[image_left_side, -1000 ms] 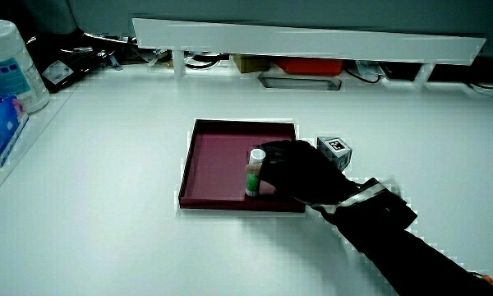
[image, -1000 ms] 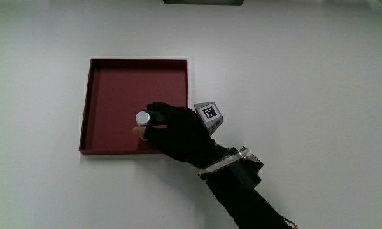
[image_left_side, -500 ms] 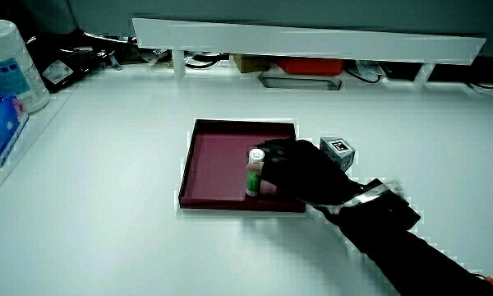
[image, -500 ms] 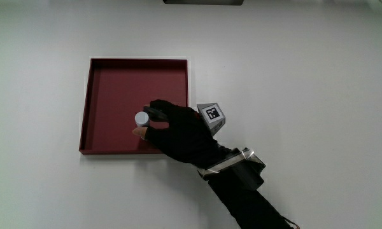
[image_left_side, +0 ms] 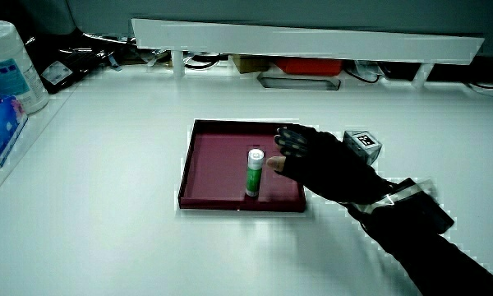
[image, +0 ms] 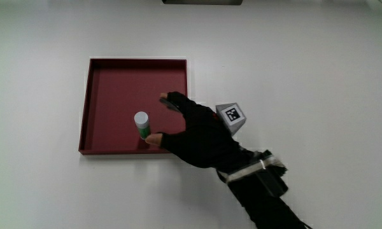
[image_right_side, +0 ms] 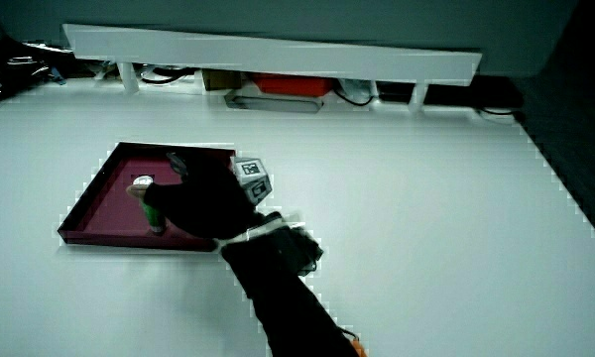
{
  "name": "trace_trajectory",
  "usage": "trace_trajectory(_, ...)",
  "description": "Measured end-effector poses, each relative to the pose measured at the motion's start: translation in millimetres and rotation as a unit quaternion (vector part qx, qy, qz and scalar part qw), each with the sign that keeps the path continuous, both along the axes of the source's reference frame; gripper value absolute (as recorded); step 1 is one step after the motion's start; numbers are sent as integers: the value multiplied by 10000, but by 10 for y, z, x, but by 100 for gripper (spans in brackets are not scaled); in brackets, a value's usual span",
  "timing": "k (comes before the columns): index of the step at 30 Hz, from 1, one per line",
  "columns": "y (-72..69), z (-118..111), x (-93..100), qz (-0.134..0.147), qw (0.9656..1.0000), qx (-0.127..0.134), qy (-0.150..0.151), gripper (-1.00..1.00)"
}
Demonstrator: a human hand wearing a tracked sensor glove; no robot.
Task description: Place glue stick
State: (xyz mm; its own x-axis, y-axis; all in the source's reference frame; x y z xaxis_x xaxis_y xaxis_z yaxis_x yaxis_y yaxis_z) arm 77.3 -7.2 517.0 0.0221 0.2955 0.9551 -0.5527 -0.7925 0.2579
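Glue stick placement appears complete. Red tray (image: 89, 102) sits on the white table (image: 305, 76). Hand (image: 200, 133) hovers over the tray's near corner, fingers spread, holding nothing. Glue stick (image_left_side: 254, 172) stands upright in the tray, just beside the thumb. Only withdrawal seems left.

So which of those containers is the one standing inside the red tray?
The glue stick, green with a white cap, upright in the red tray beside the hand. The white tub stands at the table's edge.

— Looks like a lab or test bench?
— Likely: bare white tabletop (image_left_side: 107, 205), low white partition (image_left_side: 304, 39) with cables and gear (image_left_side: 300, 72) underneath, wipes tub (image_left_side: 8, 62) at the edge.
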Motion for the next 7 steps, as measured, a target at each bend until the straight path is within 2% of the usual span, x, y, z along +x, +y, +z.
trace_trajectory(1, 3, -69, 46, -92, 9996, -18, 257, -100)
trace_trajectory(3, 3, -165, 129, -294, 9984, 231, 435, -100)
trace_trajectory(4, 2, -234, 159, -467, 9978, 248, 396, -100)
trace_trajectory(5, 3, -282, 205, -620, 9958, 167, 656, -100)
trace_trajectory(6, 7, -360, 236, -741, 9955, 149, 575, -100)
trace_trajectory(7, 7, -407, 279, -863, 9939, 164, 668, -100)
